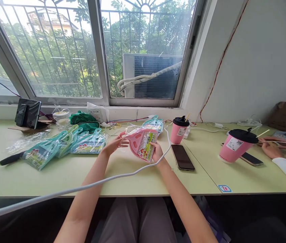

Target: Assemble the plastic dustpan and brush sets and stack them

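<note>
A pink dustpan and brush set (136, 144) with a yellow-green label is held up over the table between my two hands. My right hand (157, 152) grips its right edge by the label. My left hand (115, 144) is at the handle end on the left, with some fingers extended and clear film around the handle. On the left of the table lie wrapped green and teal sets (88, 143), and another teal set (154, 123) sits behind the pink one.
A white cable (133, 172) crosses in front of my forearms. Right of my hands are a pink cup (177, 133) and a phone (183, 157). Further right stand another cup (234, 148) and a person's hands (271, 150). A black-handled item (11, 158) and a tablet (28, 113) are left.
</note>
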{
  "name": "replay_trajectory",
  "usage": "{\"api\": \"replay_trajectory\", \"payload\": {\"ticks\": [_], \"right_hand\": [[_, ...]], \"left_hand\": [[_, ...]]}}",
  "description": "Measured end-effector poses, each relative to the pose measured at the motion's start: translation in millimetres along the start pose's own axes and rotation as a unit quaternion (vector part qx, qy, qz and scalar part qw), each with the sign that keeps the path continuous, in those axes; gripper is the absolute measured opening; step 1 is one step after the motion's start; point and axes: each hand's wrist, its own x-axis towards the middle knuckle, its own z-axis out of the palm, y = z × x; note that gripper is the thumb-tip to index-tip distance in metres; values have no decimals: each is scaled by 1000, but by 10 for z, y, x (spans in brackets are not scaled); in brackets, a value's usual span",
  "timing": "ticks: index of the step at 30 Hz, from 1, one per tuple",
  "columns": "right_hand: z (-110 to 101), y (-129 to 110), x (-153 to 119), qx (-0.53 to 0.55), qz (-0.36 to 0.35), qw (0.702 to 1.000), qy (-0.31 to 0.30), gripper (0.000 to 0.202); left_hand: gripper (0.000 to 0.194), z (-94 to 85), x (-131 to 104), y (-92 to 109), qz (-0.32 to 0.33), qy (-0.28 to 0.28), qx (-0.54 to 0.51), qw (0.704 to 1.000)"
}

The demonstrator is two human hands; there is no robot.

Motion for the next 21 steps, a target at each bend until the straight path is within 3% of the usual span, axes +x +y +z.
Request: {"api": "replay_trajectory", "payload": {"ticks": [5,7,14,21], "right_hand": [[652,1111,7,-77,129,986,66,7],[750,1366,35,-84,144,983,76,14],[556,1408,119,-83,186,971,125,27],[538,1464,132,-111,187,975,45,18]], "left_hand": [[67,11,-13,28,-8,-19,-17,1000],[71,43,2,-9,-5,-3,1,1000],[50,113,89,-106,-45,-31,-14,998],[32,100,79,-147,-38,2,-125,991]]}}
